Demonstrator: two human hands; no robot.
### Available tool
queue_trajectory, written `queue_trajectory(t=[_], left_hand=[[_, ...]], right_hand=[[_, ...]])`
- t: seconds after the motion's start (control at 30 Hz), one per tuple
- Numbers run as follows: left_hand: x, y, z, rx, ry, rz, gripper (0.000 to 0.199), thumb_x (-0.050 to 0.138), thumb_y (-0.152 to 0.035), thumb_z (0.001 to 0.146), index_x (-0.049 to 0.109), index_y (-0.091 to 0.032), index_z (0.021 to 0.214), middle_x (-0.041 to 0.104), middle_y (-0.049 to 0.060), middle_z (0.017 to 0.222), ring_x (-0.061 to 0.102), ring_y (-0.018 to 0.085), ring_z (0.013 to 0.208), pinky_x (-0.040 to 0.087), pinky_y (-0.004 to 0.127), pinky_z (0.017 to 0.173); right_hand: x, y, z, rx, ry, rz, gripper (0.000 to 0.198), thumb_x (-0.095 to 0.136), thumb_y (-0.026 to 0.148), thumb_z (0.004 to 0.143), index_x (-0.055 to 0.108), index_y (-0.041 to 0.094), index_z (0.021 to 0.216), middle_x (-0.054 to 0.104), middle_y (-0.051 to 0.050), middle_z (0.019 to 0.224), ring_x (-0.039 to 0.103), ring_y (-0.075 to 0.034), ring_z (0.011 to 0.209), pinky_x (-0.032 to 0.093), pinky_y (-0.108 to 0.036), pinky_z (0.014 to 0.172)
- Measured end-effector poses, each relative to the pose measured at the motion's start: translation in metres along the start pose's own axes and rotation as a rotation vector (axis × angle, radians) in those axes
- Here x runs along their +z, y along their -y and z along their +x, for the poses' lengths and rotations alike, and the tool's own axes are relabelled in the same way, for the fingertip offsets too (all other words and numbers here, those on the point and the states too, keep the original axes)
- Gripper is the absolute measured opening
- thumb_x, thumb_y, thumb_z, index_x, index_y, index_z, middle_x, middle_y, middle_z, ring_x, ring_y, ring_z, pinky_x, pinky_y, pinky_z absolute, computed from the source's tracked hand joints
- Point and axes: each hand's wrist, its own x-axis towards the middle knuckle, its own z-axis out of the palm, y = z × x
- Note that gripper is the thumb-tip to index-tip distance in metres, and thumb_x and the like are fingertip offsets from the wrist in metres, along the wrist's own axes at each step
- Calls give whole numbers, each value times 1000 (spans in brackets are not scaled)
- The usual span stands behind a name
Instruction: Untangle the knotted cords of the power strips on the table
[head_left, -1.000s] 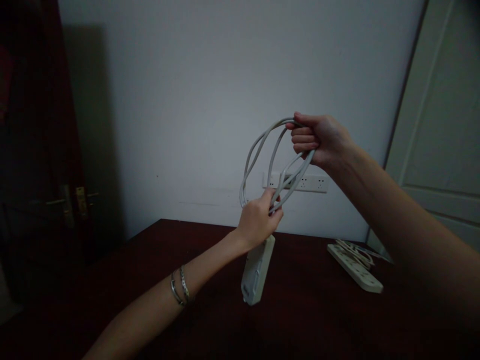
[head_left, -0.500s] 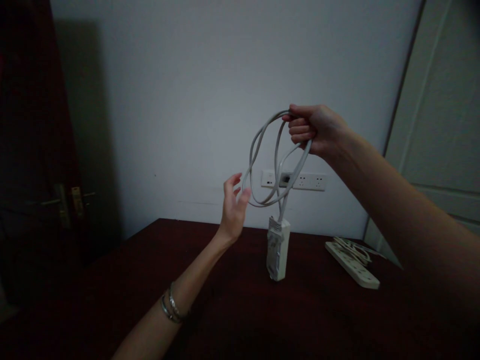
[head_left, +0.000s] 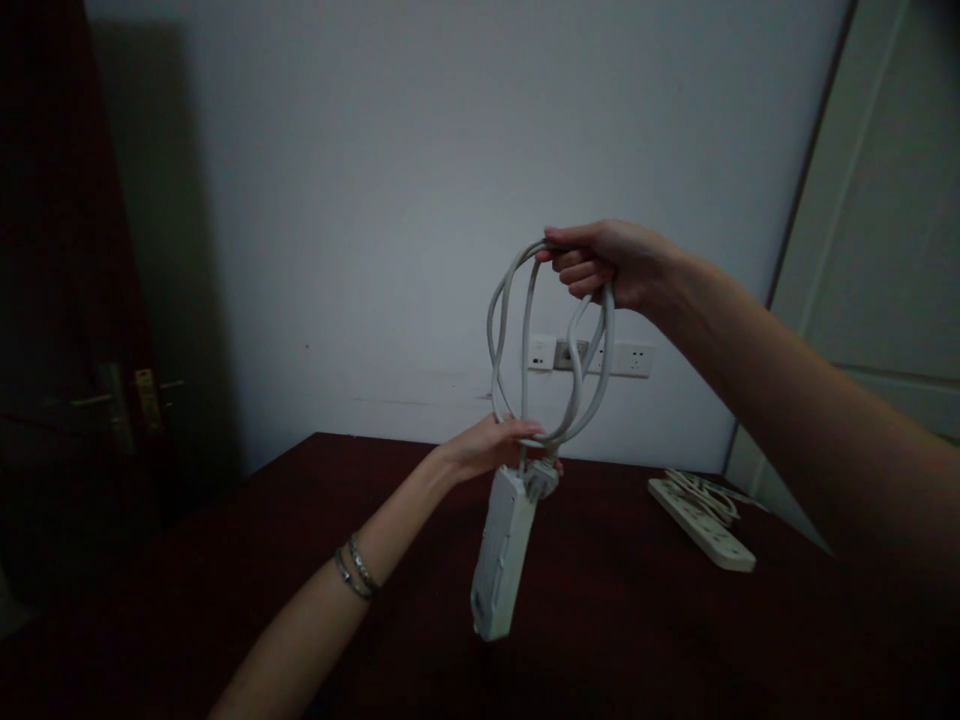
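Note:
My right hand (head_left: 609, 262) is closed around the top of a looped white cable (head_left: 608, 340), holding it up in front of the wall. At the bottom of the loops, my left hand (head_left: 487, 446) grips the cable, its thumb in front and the other fingers mostly hidden behind. Below the left hand hangs a white power strip (head_left: 501, 560), tilted, its lower end to the left. A plug (head_left: 542, 478) on the cable dangles beside the strip's upper end.
On the right of the dark table (head_left: 360, 500) lies a second power strip (head_left: 701, 525) with its cord (head_left: 709, 497) bundled on top. Wall sockets (head_left: 634, 360) sit behind the loops. A dark door with a handle (head_left: 154, 395) stands at the left.
My left hand has moved right and down and taken hold of the lower cable loops. The right hand has shifted slightly left. The hanging power strip has swung left, lower and turned.

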Motion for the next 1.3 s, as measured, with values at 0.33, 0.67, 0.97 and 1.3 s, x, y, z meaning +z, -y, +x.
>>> queue_trajectory(t=[0.33,0.67,0.97,1.3], left_hand=[[-29,-1,-6,147,-551,179,14,52,-28,71,49,-15,69,50,-2,48,50,10,40,38,21,45],[-45,-19,3,443,-795,-25,17,57,-25,63,44,-16,56,34,-8,42,26,2,32,15,17,34],[-39,-40,-1,642,-800,-157,15,52,-25,66,43,-16,59,55,-2,59,55,8,50,39,19,45],[-48,-35,-1,565,-749,9,17,54,-30,69,48,-16,62,48,-5,45,40,6,32,28,18,32]], right_hand=[[-35,-37,-5,66,-128,146,27,33,23,94,47,15,71,18,10,43,12,-2,33,15,-11,26],[-41,-61,-12,65,-153,307,24,34,15,92,46,14,71,19,10,44,15,-1,34,19,-9,28],[-25,-82,-28,91,-150,312,16,41,19,91,44,14,76,29,7,53,28,-1,40,30,-9,35],[-25,-92,-29,69,-183,373,21,40,17,91,40,15,71,23,8,50,23,0,38,25,-8,32]])
